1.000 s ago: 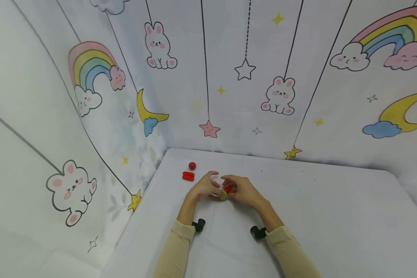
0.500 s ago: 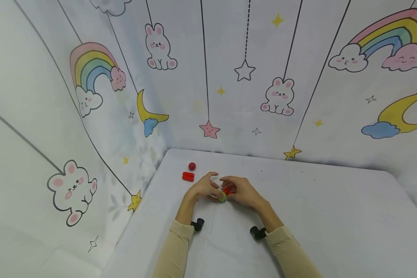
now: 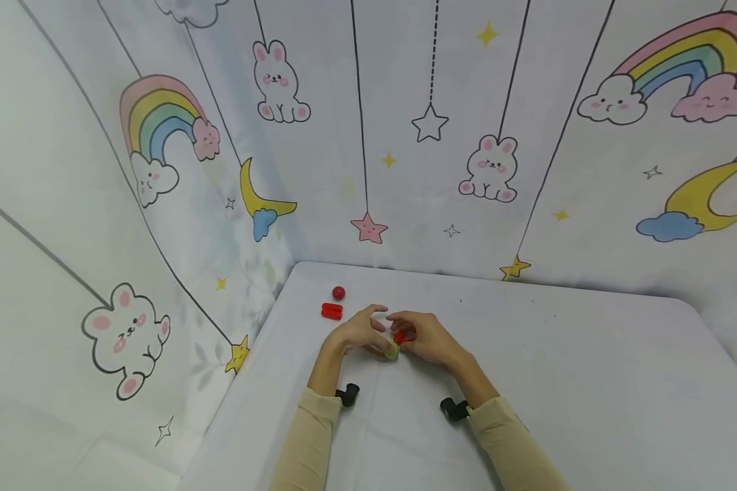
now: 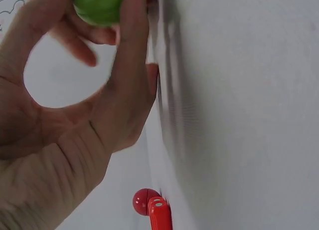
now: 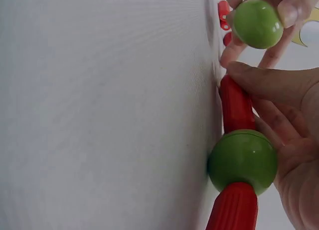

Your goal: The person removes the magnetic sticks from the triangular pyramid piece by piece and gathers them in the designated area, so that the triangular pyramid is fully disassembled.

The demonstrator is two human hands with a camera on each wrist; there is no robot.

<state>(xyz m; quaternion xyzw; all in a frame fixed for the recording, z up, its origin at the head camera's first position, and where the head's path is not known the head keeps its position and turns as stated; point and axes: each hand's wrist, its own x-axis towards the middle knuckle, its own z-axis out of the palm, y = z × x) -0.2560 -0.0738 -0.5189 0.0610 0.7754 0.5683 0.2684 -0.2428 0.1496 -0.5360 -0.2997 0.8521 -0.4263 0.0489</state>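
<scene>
My left hand (image 3: 359, 332) pinches a smooth green ball (image 4: 101, 5) between thumb and fingers, low over the white table. Facing it, my right hand (image 3: 428, 335) holds a red ribbed rod (image 5: 238, 105) with thumb and fingers. That rod is joined to a second green ball (image 5: 242, 160), and another red rod (image 5: 233, 207) leads off the ball's other side. In the right wrist view, the left hand's ball (image 5: 257, 24) is apart from the rod's tip, which lies under my right thumb. From the head view, the fingers hide most of the joined piece.
On the table (image 3: 559, 382), beyond my left hand, a red ball (image 3: 338, 292) lies behind a pair of red rods (image 3: 331, 311) set side by side. A printed cloth wall (image 3: 405, 184) stands along the back and left sides.
The green ball in my left hand has shifted slightly toward me, away from the red rod. My right hand keeps nearly the same place and hold.
</scene>
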